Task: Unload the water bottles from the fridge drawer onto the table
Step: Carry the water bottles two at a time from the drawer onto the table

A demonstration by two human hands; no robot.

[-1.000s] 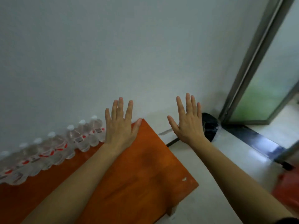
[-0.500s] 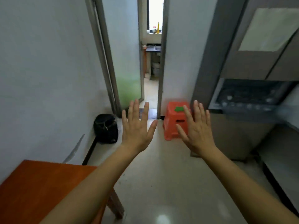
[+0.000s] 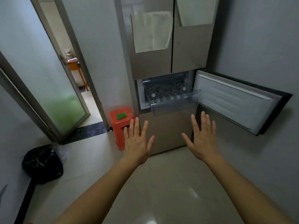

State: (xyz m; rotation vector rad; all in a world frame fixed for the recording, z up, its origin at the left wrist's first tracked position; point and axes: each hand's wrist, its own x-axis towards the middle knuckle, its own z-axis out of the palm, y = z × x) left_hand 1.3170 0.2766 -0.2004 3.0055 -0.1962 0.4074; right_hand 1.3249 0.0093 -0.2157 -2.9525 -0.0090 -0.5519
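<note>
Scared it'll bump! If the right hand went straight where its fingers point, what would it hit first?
Right hand probably meets the beige lower fridge panel under the clear plastic drawer; depth unclear.

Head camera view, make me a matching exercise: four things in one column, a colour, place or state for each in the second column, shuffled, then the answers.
Things
1. fridge drawer
2. stool
3. black bag
4. left hand

Descriptions
A. red, with a green patch on top
B. fingers straight and spread, holding nothing
C. clear plastic, pulled out
D. on the floor by the left wall

Pairs: 1-C, 2-A, 3-D, 4-B
</note>
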